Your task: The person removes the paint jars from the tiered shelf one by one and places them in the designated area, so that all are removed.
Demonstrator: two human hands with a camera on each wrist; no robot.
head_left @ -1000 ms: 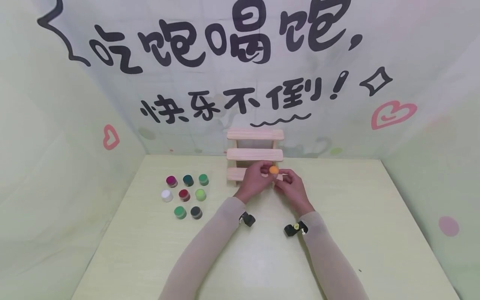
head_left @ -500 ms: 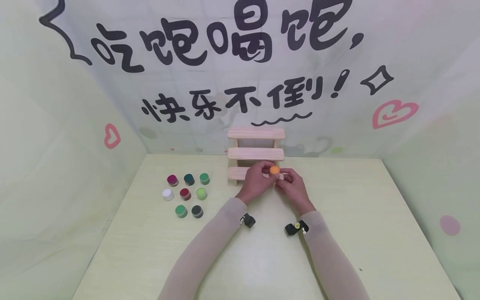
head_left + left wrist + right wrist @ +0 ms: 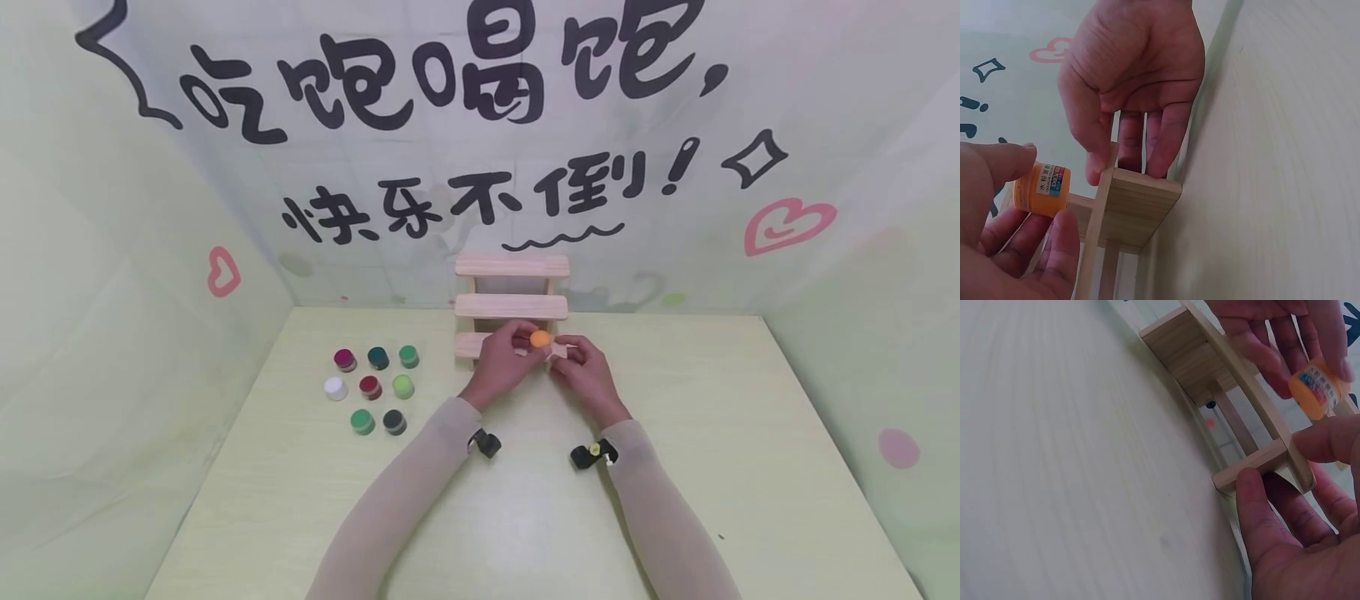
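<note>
A small orange paint jar [image 3: 540,339] with a printed label is pinched between the thumb and fingers of my left hand [image 3: 501,367]. It is held up just over the lowest step of a three-step wooden rack [image 3: 512,307]. My right hand [image 3: 588,383] grips the right end of that lowest step. In the right wrist view, its thumb and fingers [image 3: 1254,497] lie around the end of the step and its support. From the left wrist side, the paint jar [image 3: 1050,199] hangs beside the rack's wooden upright [image 3: 1102,206], its label facing the camera.
Several more paint jars stand in loose rows left of the rack, among them a white jar [image 3: 335,388], a dark red jar [image 3: 370,387] and a black jar [image 3: 394,422]. Behind the rack hangs a printed cloth [image 3: 420,158]. The pale table [image 3: 510,517] spreads out in front.
My left hand has shifted slightly left with the orange paint jar along the lowest step. My right hand keeps its grip on the rack's right end.
</note>
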